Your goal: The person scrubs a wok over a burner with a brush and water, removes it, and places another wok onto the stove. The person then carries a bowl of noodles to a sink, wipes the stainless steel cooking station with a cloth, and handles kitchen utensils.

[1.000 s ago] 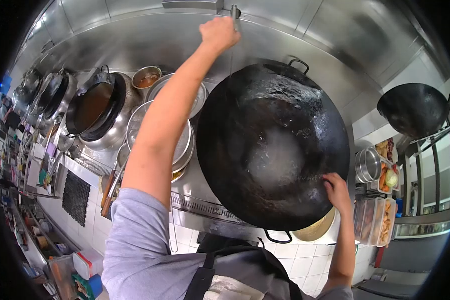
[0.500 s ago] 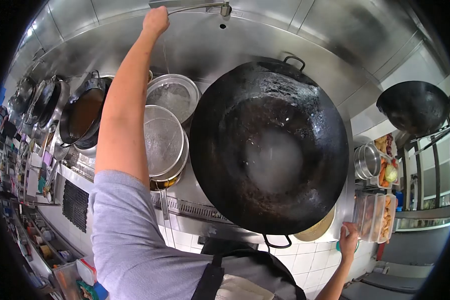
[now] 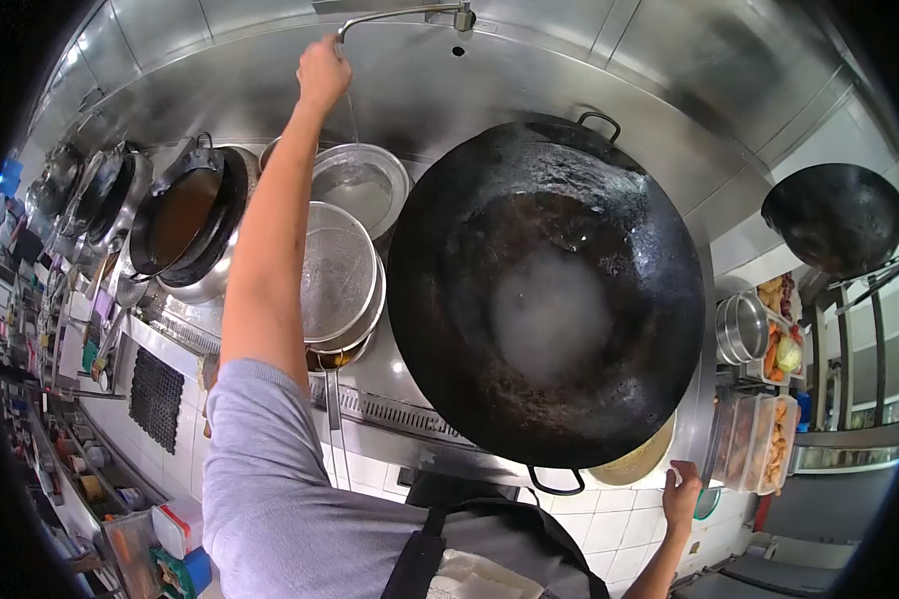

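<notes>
At the back wall, my left hand (image 3: 325, 76) is closed around the free end of a metal swivel faucet (image 3: 400, 14). A thin stream of water falls from that end, behind my arm. Below it are a round pan of cloudy liquid (image 3: 362, 192) and a mesh strainer (image 3: 338, 275) resting over a pot, both partly behind my forearm. A huge black wok (image 3: 449, 399) with steaming liquid in its bottom fills the middle. My right hand (image 3: 681, 494) is by the front counter edge, fingers bent and a little apart, with nothing visible in them. Near it is a pale round container (image 3: 634, 461).
On the left sit a wok of brown liquid (image 3: 178, 225) and more pans. At right are a smaller black wok (image 3: 835, 220), stacked steel bowls (image 3: 741, 327), vegetables (image 3: 784, 349) and plastic food tubs (image 3: 769, 439). A long strainer handle (image 3: 334, 399) juts past the front edge.
My left hand has come slightly down and right in view, the faucet still in its grasp. My right hand has drawn back a little from the counter edge. The view has shifted slightly.
</notes>
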